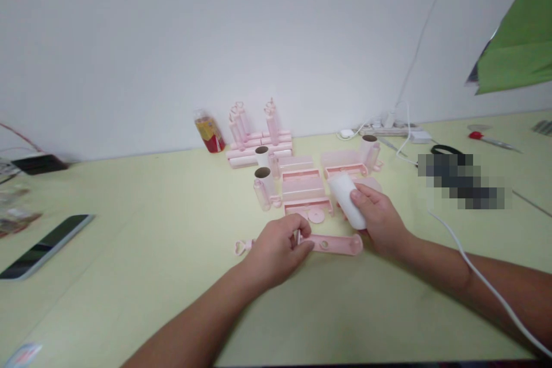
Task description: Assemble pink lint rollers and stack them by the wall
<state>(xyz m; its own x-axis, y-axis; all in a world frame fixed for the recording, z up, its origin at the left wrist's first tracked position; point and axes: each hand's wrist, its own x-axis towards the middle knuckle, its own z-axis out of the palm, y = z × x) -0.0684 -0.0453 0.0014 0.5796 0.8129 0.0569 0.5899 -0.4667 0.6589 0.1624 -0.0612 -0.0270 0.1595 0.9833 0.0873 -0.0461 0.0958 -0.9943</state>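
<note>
My right hand [383, 218] is wrapped around a white roll [347, 198], tilted above the pink parts. With thumb and fingers pinched, my left hand [280, 250] grips the left end of a long pink plastic casing [338, 244] near the table. A heart-shaped pink piece [241, 247] lies just left of that hand, partly hidden by it. Beyond my hands lie open pink casings [306, 207] and a round pink disc [316, 216]. White rolls with brown cores [264, 183] stand by small clear pink bottles [261, 194].
At the wall, slim pink bottles [271, 126] stand by stacked pink and white casings [259, 155], next to a red-and-yellow drink bottle [209, 133]. A phone [47, 246] lies left. A power strip [383, 131], white cable [457, 244] and red-tipped tool [491, 140] are right.
</note>
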